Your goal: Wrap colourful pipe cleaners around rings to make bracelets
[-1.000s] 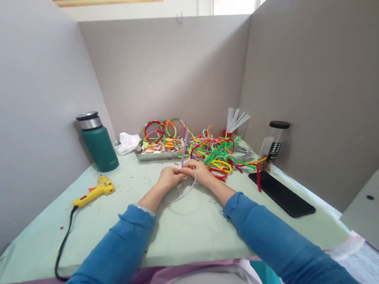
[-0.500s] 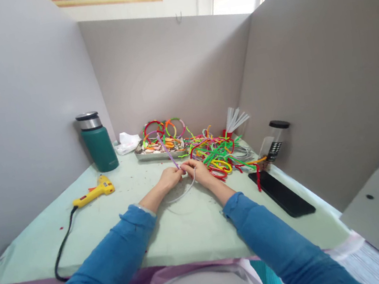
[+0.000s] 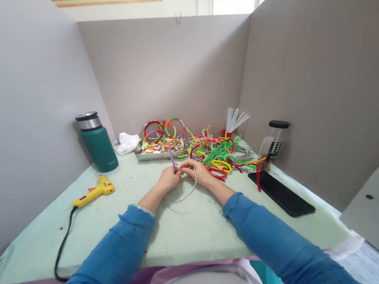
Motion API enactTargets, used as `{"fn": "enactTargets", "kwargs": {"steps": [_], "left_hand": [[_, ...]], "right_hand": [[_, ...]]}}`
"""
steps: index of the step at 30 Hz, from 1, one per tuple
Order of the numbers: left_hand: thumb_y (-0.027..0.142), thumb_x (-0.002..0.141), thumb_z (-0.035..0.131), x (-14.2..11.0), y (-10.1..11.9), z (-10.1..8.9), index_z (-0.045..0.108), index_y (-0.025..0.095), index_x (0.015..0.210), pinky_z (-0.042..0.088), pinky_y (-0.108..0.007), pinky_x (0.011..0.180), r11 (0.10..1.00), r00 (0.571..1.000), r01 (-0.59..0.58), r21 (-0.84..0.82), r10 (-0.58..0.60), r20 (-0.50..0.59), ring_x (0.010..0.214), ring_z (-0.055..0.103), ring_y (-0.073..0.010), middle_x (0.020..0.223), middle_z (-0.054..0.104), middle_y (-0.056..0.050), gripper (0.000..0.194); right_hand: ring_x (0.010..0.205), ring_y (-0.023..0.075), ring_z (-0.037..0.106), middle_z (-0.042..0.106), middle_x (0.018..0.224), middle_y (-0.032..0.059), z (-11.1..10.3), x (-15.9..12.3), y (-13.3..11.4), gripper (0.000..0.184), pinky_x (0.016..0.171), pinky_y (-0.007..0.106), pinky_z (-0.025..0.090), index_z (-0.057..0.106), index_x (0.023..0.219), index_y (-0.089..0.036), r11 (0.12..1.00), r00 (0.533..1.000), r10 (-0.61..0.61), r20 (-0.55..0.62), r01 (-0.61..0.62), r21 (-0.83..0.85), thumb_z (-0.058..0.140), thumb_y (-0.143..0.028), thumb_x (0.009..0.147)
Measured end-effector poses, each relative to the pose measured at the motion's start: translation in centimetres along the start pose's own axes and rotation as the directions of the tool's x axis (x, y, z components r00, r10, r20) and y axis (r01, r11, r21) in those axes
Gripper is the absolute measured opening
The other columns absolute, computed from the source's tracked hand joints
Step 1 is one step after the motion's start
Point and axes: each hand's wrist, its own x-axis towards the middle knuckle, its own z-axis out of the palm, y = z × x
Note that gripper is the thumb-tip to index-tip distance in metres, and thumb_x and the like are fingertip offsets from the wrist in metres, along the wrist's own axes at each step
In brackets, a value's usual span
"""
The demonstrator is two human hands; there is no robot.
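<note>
My left hand and my right hand meet fingertip to fingertip above the middle of the table. A purple pipe cleaner stands up almost straight from between the fingers of my left hand. A thin pale wire hoop curves below both hands, and its right end runs up into my right hand, whose fingers are pinched on it. The exact spot where purple pipe cleaner and hoop meet is hidden by the fingertips.
Behind the hands lie a metal tray of small pieces, wrapped hoops and tangled pipe cleaners. A yellow glue gun and green bottle are left; a black phone and clear bottle are right.
The purple pipe cleaner has swung from leaning left to nearly upright, and less of it shows. My left hand has shifted very slightly left; the right hand is nearly still.
</note>
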Motion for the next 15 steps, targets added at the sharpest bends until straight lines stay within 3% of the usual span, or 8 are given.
{"fn": "enactTargets", "kwargs": {"steps": [9,15], "left_hand": [[0.027,0.079,0.048,0.0,0.2,-0.3,0.061,0.015,0.063,0.036,-0.023,0.06,1.0,0.999,-0.016,-0.024,0.016,-0.032,0.062,0.053,-0.0141,0.061,0.06,-0.002,0.024],[0.036,0.077,0.049,0.0,-0.4,0.1,0.06,0.014,0.062,0.03,-0.022,0.05,0.982,0.998,0.052,-0.179,-0.056,-0.02,0.05,0.044,-0.0111,0.054,0.054,0.0,0.029]], "right_hand": [[0.055,0.0108,0.049,0.058,0.063,0.0005,-0.2,-0.2,-0.3,0.022,0.052,0.022,0.038,0.063,0.082,-0.015,0.997,0.999,-0.016,0.032,0.019,-0.073,0.054,-0.034,0.076],[0.046,0.0094,0.043,0.05,0.051,-0.0024,-0.2,-0.6,-1.2,0.024,0.047,0.021,0.034,0.059,0.074,-0.015,0.996,0.998,0.046,0.044,-0.042,-0.08,0.051,-0.037,0.079]]}}
